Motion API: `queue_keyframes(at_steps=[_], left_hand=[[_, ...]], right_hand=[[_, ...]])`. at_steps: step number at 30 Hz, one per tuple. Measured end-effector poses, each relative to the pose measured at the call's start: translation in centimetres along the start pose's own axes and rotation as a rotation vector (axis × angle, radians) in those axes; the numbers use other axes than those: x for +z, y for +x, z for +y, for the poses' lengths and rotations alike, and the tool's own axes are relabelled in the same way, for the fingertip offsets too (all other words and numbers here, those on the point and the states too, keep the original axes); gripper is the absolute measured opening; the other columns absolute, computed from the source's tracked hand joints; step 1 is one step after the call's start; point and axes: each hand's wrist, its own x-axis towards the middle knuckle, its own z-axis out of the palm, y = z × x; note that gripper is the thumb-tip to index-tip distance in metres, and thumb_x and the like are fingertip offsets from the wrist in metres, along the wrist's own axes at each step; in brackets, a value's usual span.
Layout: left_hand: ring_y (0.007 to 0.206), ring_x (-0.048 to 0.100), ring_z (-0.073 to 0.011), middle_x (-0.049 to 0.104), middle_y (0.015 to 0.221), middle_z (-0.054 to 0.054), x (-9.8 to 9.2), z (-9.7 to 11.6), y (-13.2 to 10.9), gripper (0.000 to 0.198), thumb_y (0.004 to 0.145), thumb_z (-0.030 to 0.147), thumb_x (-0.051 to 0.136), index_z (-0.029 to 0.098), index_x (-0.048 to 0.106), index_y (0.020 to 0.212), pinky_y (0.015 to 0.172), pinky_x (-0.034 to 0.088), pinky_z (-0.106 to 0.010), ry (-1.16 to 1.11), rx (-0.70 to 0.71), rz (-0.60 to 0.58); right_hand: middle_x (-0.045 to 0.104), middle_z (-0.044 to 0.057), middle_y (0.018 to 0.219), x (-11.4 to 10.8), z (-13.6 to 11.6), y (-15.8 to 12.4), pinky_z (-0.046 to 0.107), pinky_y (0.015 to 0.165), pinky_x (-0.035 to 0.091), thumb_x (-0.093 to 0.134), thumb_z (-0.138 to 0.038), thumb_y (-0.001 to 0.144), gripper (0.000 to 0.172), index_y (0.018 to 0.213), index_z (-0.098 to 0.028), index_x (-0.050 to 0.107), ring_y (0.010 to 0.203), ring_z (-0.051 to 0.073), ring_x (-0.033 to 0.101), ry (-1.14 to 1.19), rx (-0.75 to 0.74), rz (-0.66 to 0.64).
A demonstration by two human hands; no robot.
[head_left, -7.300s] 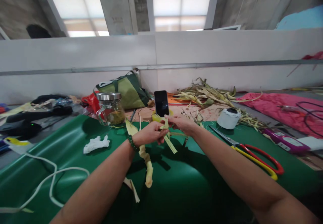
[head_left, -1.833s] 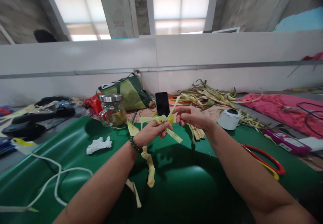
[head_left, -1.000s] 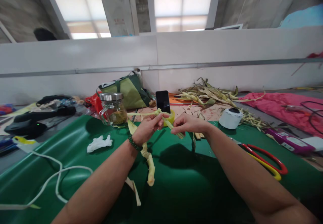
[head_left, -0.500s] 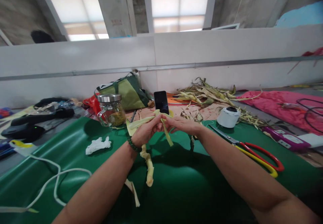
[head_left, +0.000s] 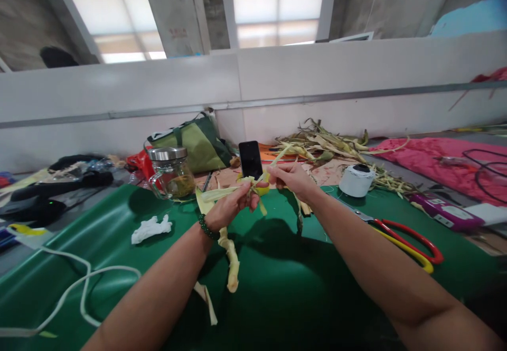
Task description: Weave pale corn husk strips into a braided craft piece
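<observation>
My left hand (head_left: pixel 232 203), with a dark green bead bracelet at the wrist, is closed around a bundle of pale yellow-green husk strips (head_left: pixel 222 193). Strip ends stick out on both sides of its fingers. To the right of it, my right hand (head_left: pixel 292 179) pinches a narrow husk strip (head_left: pixel 282 154) whose end points up and away. The two hands are a little apart over the green mat (head_left: pixel 285 287). Below my left wrist a thick, twisted pale stalk (head_left: pixel 233 269) and a loose husk piece (head_left: pixel 206 303) lie on the mat.
A phone (head_left: pixel 250 159) stands beyond my hands. At left are a glass jar (head_left: pixel 178 182), crumpled white tissue (head_left: pixel 151 229), a green bag (head_left: pixel 204 150) and a white cable (head_left: pixel 87 274). At right are scissors (head_left: pixel 407 240), a white thread spool (head_left: pixel 357 182) and a husk pile (head_left: pixel 325 145).
My right hand has moved away from my left, to the right and slightly up, with a strip now pointing upward from it. My left hand keeps its hold on the husk strips.
</observation>
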Motion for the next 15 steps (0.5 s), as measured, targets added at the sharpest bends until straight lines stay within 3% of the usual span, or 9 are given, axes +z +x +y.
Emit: queue_keyframes(at_steps=[3,5,6,8,11,13,15], left_hand=[[0.056,0.047,-0.0107,0.052,0.058,0.0,-0.3,-0.1,0.0,0.054,0.081,0.057,0.048,0.012,0.069,0.102,0.057,0.039,-0.025,0.031,-0.009,-0.009],[0.055,0.047,-0.0112,0.051,0.056,0.0,-0.1,0.1,-0.1,0.053,0.082,0.057,0.046,0.013,0.07,0.1,0.057,0.039,-0.025,0.096,-0.016,-0.019],[0.055,0.047,-0.0115,0.051,0.055,0.0,0.0,0.2,-0.2,0.052,0.082,0.056,0.046,0.013,0.071,0.098,0.057,0.039,-0.025,0.147,-0.018,-0.018],[0.055,0.048,-0.0125,0.051,0.054,0.0,0.5,0.6,-0.3,0.05,0.084,0.054,0.045,0.014,0.072,0.094,0.057,0.039,-0.026,0.285,-0.018,0.002],[0.053,0.049,-0.0131,0.051,0.052,0.0,1.2,1.1,-0.5,0.044,0.085,0.048,0.045,0.015,0.072,0.087,0.055,0.04,-0.026,0.503,-0.024,0.038],[0.05,0.048,-0.0127,0.05,0.051,0.001,1.4,1.2,-0.6,0.043,0.087,0.046,0.042,0.014,0.071,0.086,0.051,0.038,-0.026,0.592,-0.014,0.025],[0.049,0.047,-0.0123,0.049,0.05,0.001,1.5,1.0,-0.6,0.044,0.088,0.046,0.04,0.013,0.069,0.084,0.049,0.037,-0.025,0.659,0.018,-0.012]], right_hand=[[0.04,-0.003,0.037,-0.7,-0.8,-0.2,0.024,0.042,0.027,0.055,-0.064,0.074,0.06,0.038,-0.017,0.047,0.038,0.006,0.033,-0.162,-0.124,0.103],[0.047,-0.001,0.044,-0.7,-1.1,-0.3,0.025,0.049,0.032,0.05,-0.067,0.076,0.06,0.042,-0.017,0.051,0.044,0.008,0.041,-0.221,-0.244,0.214],[0.053,0.001,0.05,-0.5,-1.1,-0.4,0.025,0.053,0.035,0.048,-0.067,0.077,0.059,0.047,-0.017,0.055,0.051,0.01,0.046,-0.273,-0.293,0.21],[0.056,0.002,0.056,0.0,-0.9,-0.6,0.026,0.059,0.036,0.045,-0.069,0.077,0.06,0.05,-0.017,0.059,0.059,0.012,0.051,-0.402,-0.283,0.06],[0.042,-0.001,0.044,0.8,-0.3,-0.8,0.027,0.054,0.031,0.04,-0.07,0.078,0.065,0.041,-0.017,0.048,0.049,0.01,0.041,-0.465,-0.062,-0.265],[0.037,-0.003,0.042,1.1,0.1,-0.9,0.026,0.052,0.028,0.045,-0.069,0.076,0.062,0.041,-0.017,0.044,0.046,0.008,0.036,-0.376,0.037,-0.367],[0.044,-0.003,0.045,1.3,0.3,-0.9,0.025,0.052,0.029,0.054,-0.065,0.072,0.055,0.046,-0.016,0.051,0.049,0.009,0.04,-0.263,0.094,-0.395]])
